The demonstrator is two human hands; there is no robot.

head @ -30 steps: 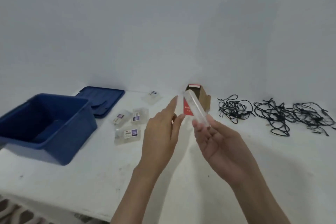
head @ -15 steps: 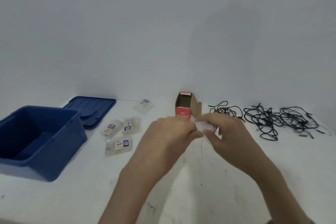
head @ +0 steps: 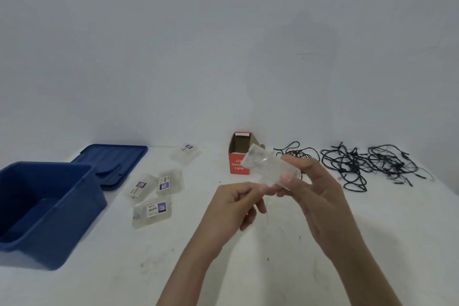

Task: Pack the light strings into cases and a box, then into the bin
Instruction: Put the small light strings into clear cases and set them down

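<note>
My right hand point(head: 314, 196) holds a clear plastic case point(head: 267, 165) above the table, in front of the open red and brown box point(head: 238, 154). My left hand point(head: 232, 206) pinches the case's lower end with curled fingers. Several black light strings point(head: 357, 164) lie tangled at the back right. Several clear labelled cases point(head: 152, 211) lie on the table left of centre, one more point(head: 185, 154) farther back. The open blue bin point(head: 44, 208) stands at the left.
The bin's blue lid point(head: 111, 161) lies flat behind the bin, near the wall. The white table point(head: 124, 268) runs up to a plain pale wall at the back.
The case was upright in my right hand, then both hands closed over it. Now it is tilted flat, its upper end uncovered, with my left hand lower on it.
</note>
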